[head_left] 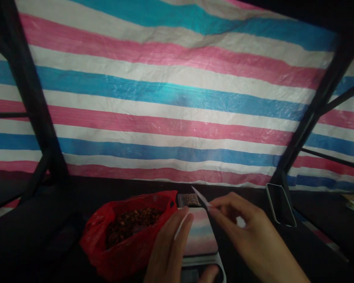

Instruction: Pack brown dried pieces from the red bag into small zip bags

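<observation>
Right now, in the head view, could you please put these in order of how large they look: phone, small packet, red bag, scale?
From largest to smallest:
1. Red bag
2. Scale, partly covered by the left hand
3. Phone
4. Small packet

Left hand (168, 247): cropped below | white square-topped scale (200, 237): display (189, 275) illegible | brown bits (132, 222) in crinkled red plastic bag (126, 257): blurred, unidentifiable | small clear flat packet (190, 199): contents too tiny | thin white pointed slip (200, 196): one end hidden by right hand (244, 224)
</observation>
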The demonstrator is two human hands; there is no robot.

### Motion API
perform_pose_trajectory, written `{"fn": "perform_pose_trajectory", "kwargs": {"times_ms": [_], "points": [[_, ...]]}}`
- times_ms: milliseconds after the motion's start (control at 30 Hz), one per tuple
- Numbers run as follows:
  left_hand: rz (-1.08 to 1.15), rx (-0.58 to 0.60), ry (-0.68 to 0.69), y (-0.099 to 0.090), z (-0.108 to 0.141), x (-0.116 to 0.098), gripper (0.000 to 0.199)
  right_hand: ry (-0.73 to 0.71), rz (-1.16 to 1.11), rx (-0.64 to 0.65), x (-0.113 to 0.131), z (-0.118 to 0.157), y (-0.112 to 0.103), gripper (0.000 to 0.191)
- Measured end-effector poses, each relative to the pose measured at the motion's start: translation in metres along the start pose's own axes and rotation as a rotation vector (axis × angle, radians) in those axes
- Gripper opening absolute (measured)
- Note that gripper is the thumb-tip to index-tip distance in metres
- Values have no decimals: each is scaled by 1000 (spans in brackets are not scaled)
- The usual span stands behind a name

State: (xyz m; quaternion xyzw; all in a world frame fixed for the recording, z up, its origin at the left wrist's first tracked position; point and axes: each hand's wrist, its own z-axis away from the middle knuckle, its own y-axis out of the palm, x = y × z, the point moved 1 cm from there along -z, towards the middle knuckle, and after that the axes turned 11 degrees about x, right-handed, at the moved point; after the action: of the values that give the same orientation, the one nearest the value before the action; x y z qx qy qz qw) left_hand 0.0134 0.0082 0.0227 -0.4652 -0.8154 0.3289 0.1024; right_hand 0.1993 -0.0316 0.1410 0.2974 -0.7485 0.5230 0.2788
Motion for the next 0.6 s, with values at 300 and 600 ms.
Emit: {"fn": "perform_pose_trajectory", "kwargs": {"times_ms": [300, 600], "points": [[56, -193, -59, -8, 1, 15, 41, -47, -100, 412, 33, 4, 62, 14], [-84, -80, 122, -50, -14, 40, 29, 3, -22, 427, 33, -3, 87, 14]]}}
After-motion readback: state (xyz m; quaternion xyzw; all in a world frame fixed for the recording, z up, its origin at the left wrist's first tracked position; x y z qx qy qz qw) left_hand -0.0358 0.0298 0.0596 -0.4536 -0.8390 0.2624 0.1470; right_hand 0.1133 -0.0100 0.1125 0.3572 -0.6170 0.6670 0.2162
